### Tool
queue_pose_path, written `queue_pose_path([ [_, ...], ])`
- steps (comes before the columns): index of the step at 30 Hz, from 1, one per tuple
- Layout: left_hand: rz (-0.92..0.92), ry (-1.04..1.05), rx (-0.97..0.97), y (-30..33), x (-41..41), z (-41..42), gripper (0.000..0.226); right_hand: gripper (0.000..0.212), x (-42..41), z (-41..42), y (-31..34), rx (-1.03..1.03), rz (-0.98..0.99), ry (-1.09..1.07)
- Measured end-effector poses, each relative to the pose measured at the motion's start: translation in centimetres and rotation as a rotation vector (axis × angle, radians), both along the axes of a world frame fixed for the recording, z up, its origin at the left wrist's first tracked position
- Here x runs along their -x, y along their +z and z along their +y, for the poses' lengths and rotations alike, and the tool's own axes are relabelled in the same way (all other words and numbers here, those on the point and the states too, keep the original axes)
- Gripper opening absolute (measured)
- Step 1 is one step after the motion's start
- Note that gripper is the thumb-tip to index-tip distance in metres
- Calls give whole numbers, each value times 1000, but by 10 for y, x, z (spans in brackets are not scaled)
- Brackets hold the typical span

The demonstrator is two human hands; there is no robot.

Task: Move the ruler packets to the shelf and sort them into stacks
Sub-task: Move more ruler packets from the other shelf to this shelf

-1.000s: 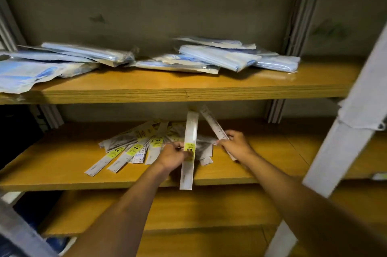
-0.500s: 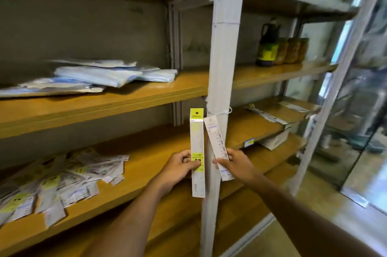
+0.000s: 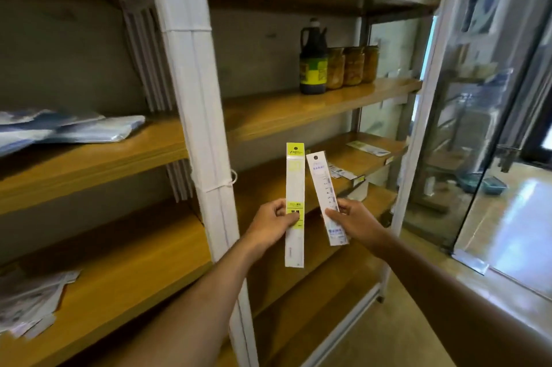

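I judge the job barely underway: my left hand [image 3: 273, 224] pinches a yellow-topped ruler packet [image 3: 295, 205] upright, my right hand [image 3: 354, 221] pinches a white ruler packet [image 3: 327, 197] tilted beside it, both in the air before the right-hand shelf [image 3: 367, 154]. A few packets [image 3: 369, 148] lie there already; a loose pile of packets [image 3: 33, 301] waits on the lower left shelf [image 3: 134, 265]. Wooden boards, white posts [image 3: 194, 97], a dark bottle [image 3: 312, 58] and jars [image 3: 352, 66] above, glass doors [image 3: 490, 127] to the right.

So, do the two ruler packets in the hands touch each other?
Apart. The head view shows shelf wood between the yellow-topped packet and the white packet along their whole length.
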State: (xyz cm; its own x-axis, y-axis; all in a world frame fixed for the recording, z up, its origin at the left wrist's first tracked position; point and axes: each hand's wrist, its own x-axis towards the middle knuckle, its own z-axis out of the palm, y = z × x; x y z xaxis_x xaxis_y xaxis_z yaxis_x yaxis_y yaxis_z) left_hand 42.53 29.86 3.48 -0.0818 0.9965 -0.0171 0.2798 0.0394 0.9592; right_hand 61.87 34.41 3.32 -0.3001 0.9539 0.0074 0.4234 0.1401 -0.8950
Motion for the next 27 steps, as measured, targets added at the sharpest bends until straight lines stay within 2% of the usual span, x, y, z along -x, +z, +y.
queue_pose_path([
  [6,113,27,65,15,-45,81,25,32,-71,84,-6,-50,-74,-4],
  [10,151,108,72,9,-68,129,26,38,-102,135,-6,-76,-96,-3],
  [18,216,195,84,-6,-82,224,33,37,-120,226,-21,-73,-77,-25],
  [23,226,224,77,-14,-83,306,34,28,-119,301,-30,-87,-143,30],
  [27,234,222,162,-24,-80,363,37,24,-105,363,-20,-41,-214,94],
])
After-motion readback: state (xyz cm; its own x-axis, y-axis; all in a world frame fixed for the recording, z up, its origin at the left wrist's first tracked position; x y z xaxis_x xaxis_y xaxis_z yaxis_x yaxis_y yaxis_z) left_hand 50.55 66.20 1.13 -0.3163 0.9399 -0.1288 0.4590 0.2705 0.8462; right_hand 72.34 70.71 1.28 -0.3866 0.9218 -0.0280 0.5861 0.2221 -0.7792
